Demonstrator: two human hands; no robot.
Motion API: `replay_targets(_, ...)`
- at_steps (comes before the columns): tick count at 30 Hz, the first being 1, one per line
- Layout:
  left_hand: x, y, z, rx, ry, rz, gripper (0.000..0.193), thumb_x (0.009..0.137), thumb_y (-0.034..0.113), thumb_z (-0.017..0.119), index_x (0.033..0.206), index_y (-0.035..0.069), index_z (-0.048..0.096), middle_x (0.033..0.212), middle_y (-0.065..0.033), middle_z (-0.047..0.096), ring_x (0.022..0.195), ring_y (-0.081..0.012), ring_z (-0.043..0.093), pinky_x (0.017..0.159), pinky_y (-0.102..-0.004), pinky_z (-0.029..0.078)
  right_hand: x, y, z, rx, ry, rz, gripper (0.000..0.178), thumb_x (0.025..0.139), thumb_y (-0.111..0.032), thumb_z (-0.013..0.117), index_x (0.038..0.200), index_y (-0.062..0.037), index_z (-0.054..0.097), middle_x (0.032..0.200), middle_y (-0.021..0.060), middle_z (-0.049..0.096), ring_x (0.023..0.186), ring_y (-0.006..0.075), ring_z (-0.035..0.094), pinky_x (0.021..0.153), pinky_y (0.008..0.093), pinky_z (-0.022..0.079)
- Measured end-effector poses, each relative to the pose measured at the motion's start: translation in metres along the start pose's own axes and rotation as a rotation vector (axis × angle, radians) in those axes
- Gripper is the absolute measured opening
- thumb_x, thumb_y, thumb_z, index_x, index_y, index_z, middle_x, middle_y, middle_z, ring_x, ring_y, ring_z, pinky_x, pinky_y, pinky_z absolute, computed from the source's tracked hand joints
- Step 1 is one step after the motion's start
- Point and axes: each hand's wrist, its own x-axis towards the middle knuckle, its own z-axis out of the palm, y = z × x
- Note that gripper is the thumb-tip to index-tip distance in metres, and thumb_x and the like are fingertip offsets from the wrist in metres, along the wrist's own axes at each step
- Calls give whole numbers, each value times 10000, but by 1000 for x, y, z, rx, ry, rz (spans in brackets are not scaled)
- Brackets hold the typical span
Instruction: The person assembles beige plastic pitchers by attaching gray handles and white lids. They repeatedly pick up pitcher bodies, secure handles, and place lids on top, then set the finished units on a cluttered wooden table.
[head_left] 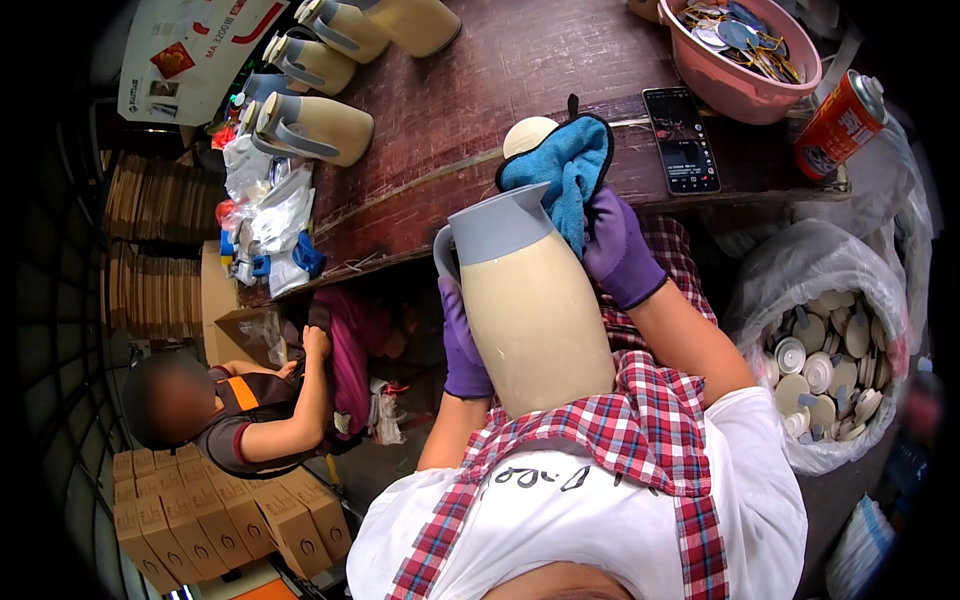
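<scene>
A cream vacuum jug (535, 320) with a grey collar and spout stands tilted in front of my body, its base near my checked apron. My left hand (463, 345), in a purple glove, grips its left side below the grey handle; most of the fingers are hidden behind the jug. In my right hand (617, 245), also gloved in purple, is a blue cloth (572, 165) with a dark edge, held at the jug's upper right side by the spout. A round cream disc (528, 136) lies on the table beside the cloth.
The dark red wooden table (470, 110) carries more cream jugs (325, 128), a phone (682, 140), a pink basin (745, 75) of discs and an orange spray can (842, 125). A plastic-lined bag (830, 350) of lids is at right. Another person (260, 410) sits at left near cartons (190, 515).
</scene>
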Motion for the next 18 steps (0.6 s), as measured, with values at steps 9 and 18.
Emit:
replay_targets(9, 25, 61, 5, -1433, -74, -374, 499, 1100, 373, 318, 1471, 46, 389, 1365, -117, 543, 1161, -238, 584, 1018, -391, 484, 13, -75, 35, 78, -148, -172, 422, 787, 118, 449, 1162, 15, 612, 1126, 76, 650, 1064, 171, 619, 982, 306, 473)
replay_targets(18, 61, 63, -59, -394, 316, 435, 405, 965, 417, 644, 1034, 33, 532, 1079, -189, 647, 1000, -347, 647, 944, -493, 499, -13, -39, -39, 40, -41, -82, 484, 965, 31, 577, 1420, -16, 421, 1317, 105, 597, 1223, 208, 594, 1063, 373, 498)
